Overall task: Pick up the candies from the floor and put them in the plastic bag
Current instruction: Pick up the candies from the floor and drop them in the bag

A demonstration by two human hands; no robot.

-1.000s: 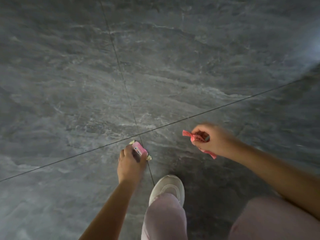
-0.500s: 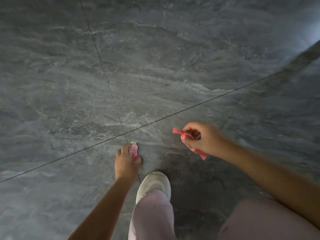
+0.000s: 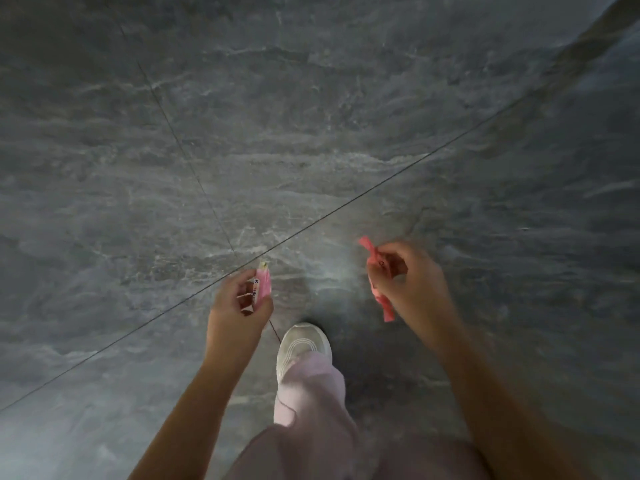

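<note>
Above a grey marble-veined tile floor, crossed by thin dark grout lines, both bare hands are raised and each is closed around a wrapped candy. On the left, the left hand pinches a pink candy between thumb and fingers; the wrapper stands roughly upright, its pale twisted end poking up past the fingertips, and some small print shows on its side, too blurred to read. On the right, well apart from it, the right hand is curled shut over a red-pink candy, whose twisted wrapper tails stick out above and below the fist, the lower tail hanging down toward the wrist side. Neither candy touches the floor. Between the two forearms, lower in the view, a white sneaker rests on the tile, with a pale pink trouser leg falling over its heel. Motion blur softens the edges of both hands.
</note>
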